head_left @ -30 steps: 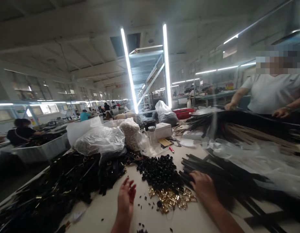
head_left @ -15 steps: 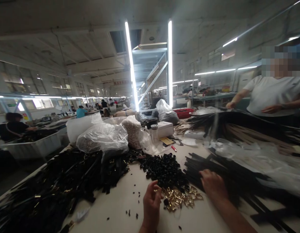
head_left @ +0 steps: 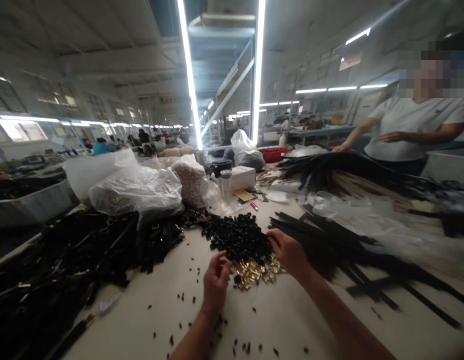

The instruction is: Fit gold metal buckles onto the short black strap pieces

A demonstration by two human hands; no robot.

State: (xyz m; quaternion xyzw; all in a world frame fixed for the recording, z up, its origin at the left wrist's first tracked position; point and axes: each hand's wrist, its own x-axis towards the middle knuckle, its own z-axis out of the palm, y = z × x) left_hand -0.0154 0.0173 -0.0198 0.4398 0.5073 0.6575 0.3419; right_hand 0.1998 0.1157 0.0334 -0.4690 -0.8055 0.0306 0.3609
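Pale surface (head_left: 130, 327): black loops (head_left: 235, 235) heaped centrally, buckles (head_left: 252, 274) against their near edge. Your left hand (head_left: 216, 280) curls beside the buckles; right hand (head_left: 288, 251), fingers bent, at the loops' right edge. Can't tell if either pinches anything. Careless sweep could mix both.

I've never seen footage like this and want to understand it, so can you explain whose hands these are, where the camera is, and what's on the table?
There's no machine: these are a person's bare hands, seen from a camera on that person's head. On the pale table lie black pieces, gold pieces, black straps on the left and black strips on the right. The left hand is beside the gold pieces; the right hand reaches the black pieces' edge. Whether either holds anything is unclear. The co-worker stands beyond, right.
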